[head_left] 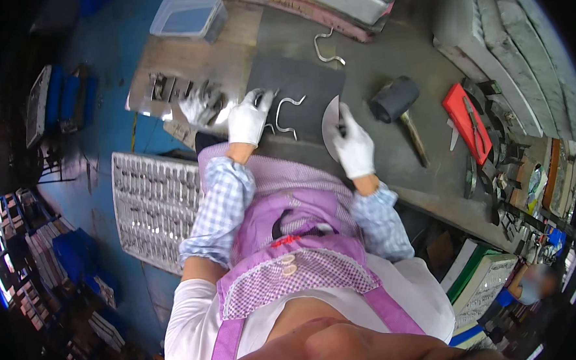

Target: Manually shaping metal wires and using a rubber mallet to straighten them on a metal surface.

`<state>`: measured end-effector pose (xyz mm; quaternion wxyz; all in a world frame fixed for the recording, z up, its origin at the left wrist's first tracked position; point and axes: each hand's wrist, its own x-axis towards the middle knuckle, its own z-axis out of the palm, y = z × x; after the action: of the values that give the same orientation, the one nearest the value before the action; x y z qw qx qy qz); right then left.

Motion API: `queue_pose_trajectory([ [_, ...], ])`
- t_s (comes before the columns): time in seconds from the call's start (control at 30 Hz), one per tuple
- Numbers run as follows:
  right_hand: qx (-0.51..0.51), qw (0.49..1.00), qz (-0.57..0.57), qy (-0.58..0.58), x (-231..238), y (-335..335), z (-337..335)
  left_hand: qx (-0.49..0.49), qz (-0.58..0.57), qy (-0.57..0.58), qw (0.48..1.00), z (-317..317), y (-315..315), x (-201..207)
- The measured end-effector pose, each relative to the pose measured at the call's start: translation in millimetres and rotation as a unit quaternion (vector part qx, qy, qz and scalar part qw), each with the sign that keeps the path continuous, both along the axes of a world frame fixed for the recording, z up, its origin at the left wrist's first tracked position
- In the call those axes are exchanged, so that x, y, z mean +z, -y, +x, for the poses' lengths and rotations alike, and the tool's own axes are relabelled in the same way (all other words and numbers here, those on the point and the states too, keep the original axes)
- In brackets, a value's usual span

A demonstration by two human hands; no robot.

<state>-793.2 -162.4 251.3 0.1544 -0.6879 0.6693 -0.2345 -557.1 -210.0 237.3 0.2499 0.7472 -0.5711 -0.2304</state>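
Note:
My left hand [245, 125], in a white glove, pinches a bent metal rod [271, 127] over the worktable; most of that rod is hidden by the fingers. Just to its right, a similar curved metal rod [279, 115] lies on a dark square plate [309, 84]. My right hand [355, 149], also gloved, is closed on a thin half-round metal plate [328, 131] near the table's front edge. Its straight side faces right, and the fingers cover part of it. Farther back lies another bent rod [320, 48], touched by neither hand.
A black-headed mallet [394, 99] lies right of my right hand, with pliers on a red tray [461, 122] beyond. Left are crumpled gloves [199, 105], small metal parts [166, 88] and a clear plastic box [188, 17]. A tray of metal pieces [156, 206] sits by my left arm.

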Motion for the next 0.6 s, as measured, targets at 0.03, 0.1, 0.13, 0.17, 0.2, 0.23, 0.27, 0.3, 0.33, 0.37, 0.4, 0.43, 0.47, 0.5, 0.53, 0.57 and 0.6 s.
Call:
queue_pose_trajectory([
  [0.03, 0.017, 1.0, -0.001, 0.022, 5.7, -2.0, -22.1, -0.071, 0.003, 0.127, 0.989, 4.2, 11.0, 4.3],
  [0.1, -0.03, 0.988, -0.127, 0.077, 29.5, -0.2, -65.8, -0.122, -0.062, 0.254, 0.958, -8.1, 39.2, 30.1],
  [0.13, -0.126, 0.97, -0.136, 0.16, 32.9, 0.7, -84.3, -0.142, -0.107, 0.221, 0.959, -18.4, 54.5, 38.0],
  [0.17, -0.219, 0.935, -0.143, 0.241, 34.1, 1.8, -99.6, -0.168, -0.133, 0.204, 0.955, -36.6, 71.2, 41.1],
  [0.2, -0.277, 0.898, -0.134, 0.314, 33.1, 2.9, -110.5, -0.215, -0.167, 0.205, 0.94, -54.7, 89.1, 37.5],
  [0.23, -0.274, 0.898, -0.145, 0.311, 15.7, -0.3, -116.5, -0.263, -0.202, 0.206, 0.92, -72.9, 106.8, 25.3],
  [0.27, -0.229, 0.963, -0.125, 0.074, -11.8, -3.6, -122.4, -0.261, -0.16, 0.277, 0.911, -85.5, 122.7, -3.2],
  [0.3, -0.172, 0.965, -0.101, -0.169, -29.4, -3.6, -128.5, -0.256, -0.114, 0.345, 0.896, -92.8, 136.0, -23.4],
  [0.33, -0.178, 0.952, -0.121, -0.218, -38.1, -6.8, -119.9, -0.282, -0.142, 0.312, 0.896, -94.6, 141.9, -18.9],
  [0.37, -0.18, 0.937, -0.142, -0.264, -43.3, -16.4, -104.8, -0.278, -0.147, 0.312, 0.896, -88.7, 145.6, -18.0],
  [0.4, -0.178, 0.944, -0.125, -0.248, -43.0, -17.0, -105.4, -0.301, -0.174, 0.277, 0.895, -80.8, 147.4, -17.4],
  [0.43, -0.173, 0.945, -0.13, -0.245, -42.2, -10.9, -107.1, -0.322, -0.199, 0.244, 0.893, -70.9, 147.9, -16.9],
  [0.47, -0.186, 0.945, -0.114, -0.243, -41.2, -9.8, -107.3, -0.321, -0.196, 0.247, 0.893, -60.8, 144.1, -14.3],
  [0.5, -0.2, 0.945, -0.098, -0.241, -40.8, -8.8, -108.2, -0.335, -0.15, 0.172, 0.914, -50.4, 141.2, -3.8],
  [0.53, -0.192, 0.944, -0.12, -0.241, -41.2, -10.0, -111.1, -0.344, -0.101, 0.097, 0.928, -37.9, 138.3, 7.5],
  [0.57, -0.185, 0.943, -0.13, -0.245, -38.0, -9.3, -111.4, -0.345, -0.054, 0.022, 0.937, -21.8, 134.0, 23.1],
  [0.6, -0.168, 0.944, -0.133, -0.252, -39.7, -7.0, -116.1, -0.332, -0.013, -0.002, 0.943, -5.1, 129.2, 40.8],
])
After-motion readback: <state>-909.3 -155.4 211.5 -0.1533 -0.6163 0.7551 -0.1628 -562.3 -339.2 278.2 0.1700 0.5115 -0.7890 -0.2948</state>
